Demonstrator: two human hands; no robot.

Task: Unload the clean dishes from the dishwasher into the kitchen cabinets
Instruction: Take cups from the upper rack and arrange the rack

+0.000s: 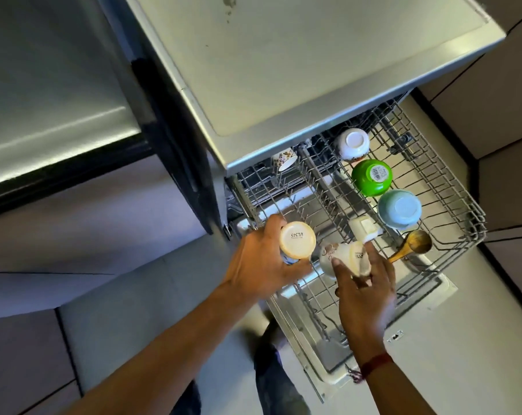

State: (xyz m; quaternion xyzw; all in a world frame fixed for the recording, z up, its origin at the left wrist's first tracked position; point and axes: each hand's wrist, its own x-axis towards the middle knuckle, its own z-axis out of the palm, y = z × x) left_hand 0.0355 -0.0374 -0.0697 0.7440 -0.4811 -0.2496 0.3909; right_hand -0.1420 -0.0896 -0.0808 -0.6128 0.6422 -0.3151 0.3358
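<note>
Red thread wristband [376, 361] on right arm [409, 393], dark trousers [271, 381]

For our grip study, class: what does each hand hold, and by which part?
The left hand grips a cream cup round its side, base up. The right hand holds a tilted white cup by its side.

Upper left of frame: brushed stainless-steel appliance [59, 115], a bright reflection streaking its surface, bordered along its lower side by a black edge strip [74, 172]. Lower left: pale tiled floor [134, 324] with thin dark joints. Bottom centre: dark trouser leg [273, 381] above the floor. Lower right: red thread band [376, 361] round a wrist, loose ends hanging.
</note>
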